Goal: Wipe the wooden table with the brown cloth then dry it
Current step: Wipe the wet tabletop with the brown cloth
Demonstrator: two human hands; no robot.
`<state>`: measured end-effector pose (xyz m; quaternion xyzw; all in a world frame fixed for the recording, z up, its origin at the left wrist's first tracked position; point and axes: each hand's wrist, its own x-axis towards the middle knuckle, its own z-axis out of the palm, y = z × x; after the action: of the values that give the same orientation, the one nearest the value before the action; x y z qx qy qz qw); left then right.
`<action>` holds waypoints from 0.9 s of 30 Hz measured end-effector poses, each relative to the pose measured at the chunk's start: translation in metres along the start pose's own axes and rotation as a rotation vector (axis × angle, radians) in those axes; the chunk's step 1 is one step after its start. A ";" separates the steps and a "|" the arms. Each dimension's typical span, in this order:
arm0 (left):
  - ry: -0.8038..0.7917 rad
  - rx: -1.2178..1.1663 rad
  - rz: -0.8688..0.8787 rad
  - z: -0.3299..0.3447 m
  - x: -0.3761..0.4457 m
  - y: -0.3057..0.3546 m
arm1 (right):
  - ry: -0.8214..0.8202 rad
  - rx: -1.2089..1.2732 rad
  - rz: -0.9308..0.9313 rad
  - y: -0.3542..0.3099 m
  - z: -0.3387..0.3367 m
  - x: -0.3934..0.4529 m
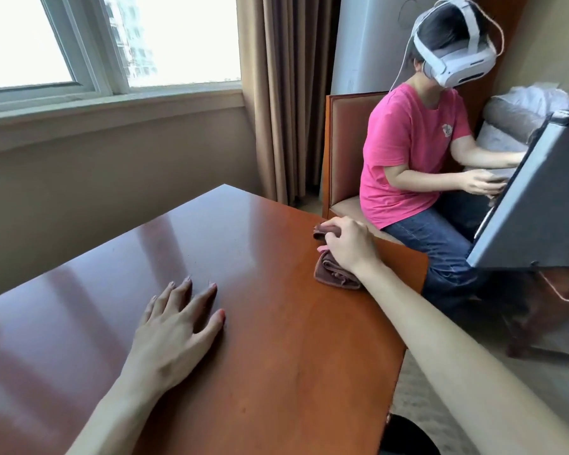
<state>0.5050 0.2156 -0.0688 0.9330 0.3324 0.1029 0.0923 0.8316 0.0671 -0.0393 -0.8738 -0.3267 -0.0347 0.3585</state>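
R hand reaches to far right edge of table, fingers curled, gripping bunched cloth against the top. L hand lies flat on table nearer the camera, fingers spread, holding nothing. Seated person w/ headset beyond table.

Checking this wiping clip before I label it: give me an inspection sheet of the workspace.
Surface: glossy wooden table, reflecting the window.
Job's things: brown cloth, bunched near the table's far right edge.
Clutter: nothing seen on the table.
Grippers: right hand grips the cloth; left hand rests flat on the table, fingers spread.
Cables: thin cord at the headset of a seated person in a pink shirt.
Surroundings: window, curtain, chair.
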 end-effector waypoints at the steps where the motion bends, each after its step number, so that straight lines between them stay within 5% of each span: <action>1: 0.007 -0.001 -0.004 0.001 0.001 0.000 | 0.037 -0.041 0.023 0.007 0.005 0.020; 10: -0.012 0.018 -0.030 0.000 0.002 0.006 | 0.066 -0.139 0.125 0.012 0.017 0.056; 21: -0.034 0.014 -0.010 -0.011 -0.003 0.010 | -0.291 -0.033 -0.328 -0.086 -0.003 -0.154; 27: -0.013 0.002 -0.010 -0.008 -0.004 0.008 | -0.364 0.059 -0.364 -0.083 0.005 -0.131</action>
<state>0.5048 0.2072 -0.0598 0.9321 0.3363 0.0959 0.0941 0.6785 0.0429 -0.0313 -0.7816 -0.5386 0.0687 0.3070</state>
